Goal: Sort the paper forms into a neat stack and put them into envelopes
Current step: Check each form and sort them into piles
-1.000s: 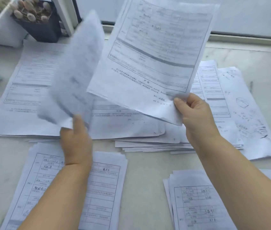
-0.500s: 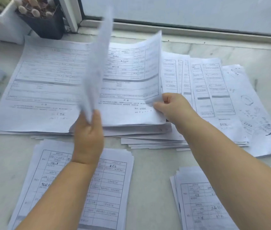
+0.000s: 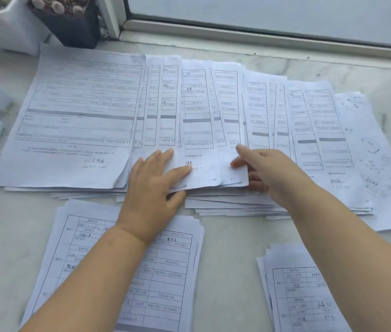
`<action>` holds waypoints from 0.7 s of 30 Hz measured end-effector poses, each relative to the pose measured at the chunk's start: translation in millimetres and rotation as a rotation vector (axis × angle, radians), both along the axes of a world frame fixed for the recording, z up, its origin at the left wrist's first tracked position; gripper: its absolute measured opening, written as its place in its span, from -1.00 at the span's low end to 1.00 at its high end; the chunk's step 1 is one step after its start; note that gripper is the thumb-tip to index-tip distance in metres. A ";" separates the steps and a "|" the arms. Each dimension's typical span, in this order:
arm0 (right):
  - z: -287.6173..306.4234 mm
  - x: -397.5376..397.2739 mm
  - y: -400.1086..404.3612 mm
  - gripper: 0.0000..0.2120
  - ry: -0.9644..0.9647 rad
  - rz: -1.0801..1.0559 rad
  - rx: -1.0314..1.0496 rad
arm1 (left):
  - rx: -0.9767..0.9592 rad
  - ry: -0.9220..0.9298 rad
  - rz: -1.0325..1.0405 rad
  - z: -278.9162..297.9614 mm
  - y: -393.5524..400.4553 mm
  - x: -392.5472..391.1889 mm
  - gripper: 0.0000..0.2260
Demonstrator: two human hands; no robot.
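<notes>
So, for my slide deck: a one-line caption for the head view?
Both hands, left hand and right hand, press on fanned white printed paper forms.

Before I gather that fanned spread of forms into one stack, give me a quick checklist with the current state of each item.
1. Both hands free of sheets: ok. The left hand lies flat on the fanned spread; the right hand holds nothing.
2. Spread squared up: not ok. The sheets overlap sideways with staggered edges.
3. Right hand's fingers placed to lift: cannot tell; they seem to straddle a sheet's corner.
4. Near left stack kept apart from the spread: ok.
5. Near right stack apart: ok.
6. Envelopes within reach: cannot tell; none in view.
</notes>
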State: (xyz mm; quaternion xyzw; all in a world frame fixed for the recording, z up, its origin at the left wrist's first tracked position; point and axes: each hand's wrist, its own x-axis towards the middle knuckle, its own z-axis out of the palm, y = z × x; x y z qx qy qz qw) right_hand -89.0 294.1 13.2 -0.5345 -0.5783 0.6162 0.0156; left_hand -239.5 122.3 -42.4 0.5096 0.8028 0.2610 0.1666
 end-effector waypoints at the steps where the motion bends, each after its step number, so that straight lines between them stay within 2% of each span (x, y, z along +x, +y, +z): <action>1: 1.7 0.6 0.2 -0.79 -0.023 0.057 -0.033 | 0.012 -0.001 0.007 -0.3 -0.1 -0.2 -0.58; 3: 2.9 1.3 1.9 -0.92 -0.029 0.110 -0.069 | 0.024 -0.018 0.020 0.2 -0.2 0.0 -0.58; 8: -0.8 2.6 2.1 -0.77 0.085 -0.015 -0.142 | 0.046 -0.061 0.030 1.3 -1.4 -0.8 -0.58; 11: -3.2 3.7 0.5 -0.81 0.133 -0.100 -0.200 | 0.055 -0.089 0.037 2.6 -2.0 -0.6 -0.57; 15: -1.9 0.6 2.7 -0.78 0.089 -0.085 -0.213 | 0.062 -0.087 0.035 3.1 -1.6 -0.1 -0.58; 19: -0.2 -3.1 4.4 -0.97 0.024 -0.047 -0.257 | 0.063 -0.100 0.042 3.3 -2.1 -0.2 -0.56; 21: -2.1 -4.9 3.0 -0.96 -0.009 -0.054 -0.221 | 0.053 -0.113 0.046 4.0 -2.2 -0.3 -0.53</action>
